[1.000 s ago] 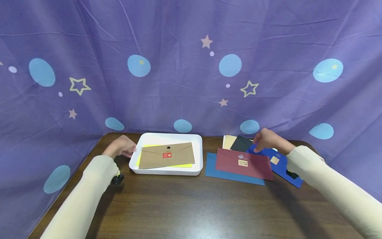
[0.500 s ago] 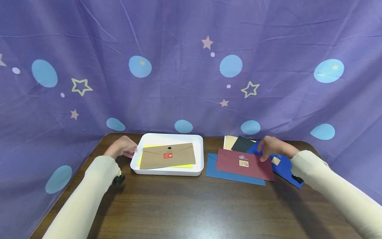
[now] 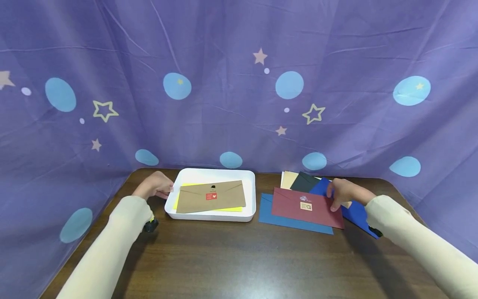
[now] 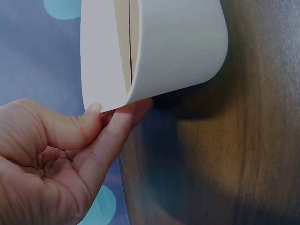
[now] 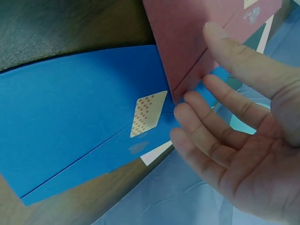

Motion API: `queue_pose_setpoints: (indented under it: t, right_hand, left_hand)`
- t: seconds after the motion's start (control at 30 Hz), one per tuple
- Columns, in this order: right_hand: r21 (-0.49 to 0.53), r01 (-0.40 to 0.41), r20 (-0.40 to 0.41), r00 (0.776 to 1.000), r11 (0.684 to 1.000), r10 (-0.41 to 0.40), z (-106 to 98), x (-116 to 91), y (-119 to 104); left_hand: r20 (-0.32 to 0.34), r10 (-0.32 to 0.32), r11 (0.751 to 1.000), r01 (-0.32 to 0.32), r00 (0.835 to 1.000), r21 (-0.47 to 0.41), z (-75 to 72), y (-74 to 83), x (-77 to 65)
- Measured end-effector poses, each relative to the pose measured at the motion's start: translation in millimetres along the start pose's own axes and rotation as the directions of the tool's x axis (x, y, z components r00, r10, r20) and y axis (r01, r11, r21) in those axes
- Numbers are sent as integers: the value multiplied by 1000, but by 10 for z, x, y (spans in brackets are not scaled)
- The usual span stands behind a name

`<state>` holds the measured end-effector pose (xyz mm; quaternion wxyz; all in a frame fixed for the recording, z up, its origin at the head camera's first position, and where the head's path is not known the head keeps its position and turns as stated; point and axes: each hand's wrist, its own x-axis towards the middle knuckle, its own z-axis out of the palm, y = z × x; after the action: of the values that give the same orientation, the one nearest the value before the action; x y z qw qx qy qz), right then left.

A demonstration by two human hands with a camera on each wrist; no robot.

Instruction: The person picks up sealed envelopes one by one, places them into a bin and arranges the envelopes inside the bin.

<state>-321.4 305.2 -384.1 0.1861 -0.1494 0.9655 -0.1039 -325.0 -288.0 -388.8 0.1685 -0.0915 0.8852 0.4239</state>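
My left hand [image 3: 154, 185] pinches the left rim of a white tray [image 3: 209, 216]; in the left wrist view the thumb lies inside the rim and the fingers outside and beneath. In the tray a brown kraft envelope [image 3: 198, 203] with a red heart sticker lies over a yellow envelope [image 3: 233, 209]. My right hand [image 3: 345, 193] is at the back right edge of a maroon envelope [image 3: 284, 203]. Its thumb is over the paper, and its relaxed fingers are by the edge, apart from the thumb. A royal blue envelope [image 5: 84, 108] lies partly under the maroon one.
A teal-blue envelope [image 3: 267, 214] extends from under the maroon one's front. Behind are a dark green envelope [image 3: 303, 181], a cream envelope [image 3: 287, 179] and a white edge. All lie on a brown wooden table [image 3: 224, 257], backed by a purple curtain [image 3: 231, 104].
My right hand has come nearer and lower, from above the royal blue envelope to the maroon one's back right edge. The left hand keeps its hold on the tray.
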Motion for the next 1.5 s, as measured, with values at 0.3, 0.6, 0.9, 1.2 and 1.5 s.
queue_pose_setpoints:
  t: [0.3,0.6,0.9,1.2,1.5]
  right_hand:
    - [44,-37,-9,999,998,37,62,16,-3]
    - [-6,-39,-17,999,999,39,74,71,-12]
    - [1,18,12,1000,1000,-18,104,152,67]
    - [-26,-24,41,999,999,25,85,154,17]
    - [199,-133,182,978,971,97,37,74,27]
  left_hand:
    - [-13,-4,1000,4,1000,10,11,34,-8]
    - [10,-21,1000,21,1000,-8,-34,15,27]
    - [7,-38,999,38,999,2,-7,32,-3]
    - [-17,-21,1000,21,1000,11,-4,32,6]
    - [-12,-26,1000,26,1000,5,-7,44,-4]
